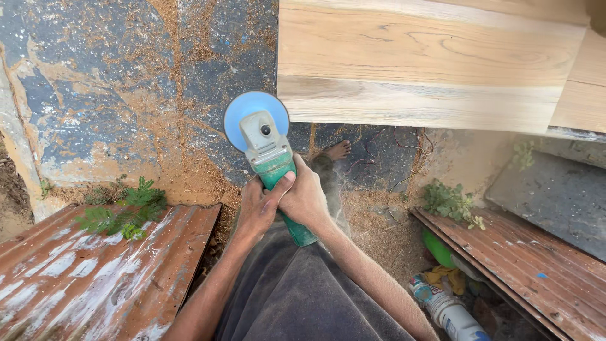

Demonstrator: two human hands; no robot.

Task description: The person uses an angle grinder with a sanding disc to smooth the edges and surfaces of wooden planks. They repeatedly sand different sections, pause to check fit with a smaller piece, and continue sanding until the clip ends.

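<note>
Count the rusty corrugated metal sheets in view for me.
2. One rusty corrugated metal sheet lies at lower left beside the person's left arm; the other lies at lower right, past the right arm. More may sit outside the frame.

Head view: left hand [257,207] and right hand [305,197] grip a green angle grinder [273,163]; its blue sanding disc [255,119] lies just beside a pale wooden plank [416,63], above sawdust-strewn ground [126,95].

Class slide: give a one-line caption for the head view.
Both hands hold a green angle grinder, blue disc beside pale wooden planks.
</note>
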